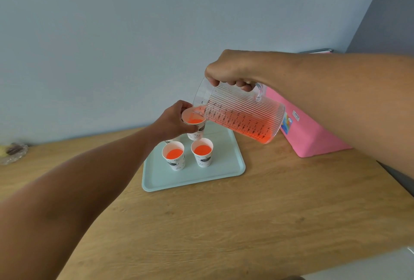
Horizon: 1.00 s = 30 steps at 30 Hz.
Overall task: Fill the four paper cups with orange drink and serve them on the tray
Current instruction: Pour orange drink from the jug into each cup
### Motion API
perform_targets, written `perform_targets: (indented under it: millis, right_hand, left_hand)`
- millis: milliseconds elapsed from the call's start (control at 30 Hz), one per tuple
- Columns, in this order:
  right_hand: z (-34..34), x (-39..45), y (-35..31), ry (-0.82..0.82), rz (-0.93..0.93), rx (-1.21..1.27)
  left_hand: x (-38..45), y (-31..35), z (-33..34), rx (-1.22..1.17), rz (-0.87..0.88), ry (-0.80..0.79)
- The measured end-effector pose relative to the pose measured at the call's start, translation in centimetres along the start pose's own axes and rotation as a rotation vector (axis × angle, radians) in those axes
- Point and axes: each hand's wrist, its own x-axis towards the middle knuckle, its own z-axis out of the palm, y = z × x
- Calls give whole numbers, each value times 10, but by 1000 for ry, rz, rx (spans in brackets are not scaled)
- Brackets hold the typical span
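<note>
My right hand (233,69) grips the handle of a clear ribbed pitcher (244,116) and tilts it to the left, with orange drink reaching its spout. My left hand (172,120) holds a paper cup (195,126) lifted above the pale green tray (195,176), right under the spout; orange drink lies in this cup. Two more paper cups with orange drink stand on the tray, one at the left (174,155) and one at the right (202,152). A further cup (171,140) peeks out behind my left hand, mostly hidden.
The tray lies on a wooden table (224,223) that ends at a grey wall. A pink box (309,129) leans at the right behind the pitcher. A clear bag with small items (12,152) sits at the far left table edge.
</note>
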Motion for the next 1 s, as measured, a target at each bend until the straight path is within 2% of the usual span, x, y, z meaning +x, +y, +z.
perform_targets:
  millis: [733, 900, 1000]
  right_hand:
    - [11, 21, 21, 38, 41, 86]
    - [17, 21, 36, 74, 38, 187]
    - [26, 18, 51, 149, 55, 274]
  left_hand:
    - [20, -9, 2, -26, -13, 28]
    - [29, -14, -1, -28, -5, 14]
    - [34, -13, -2, -18, 8, -1]
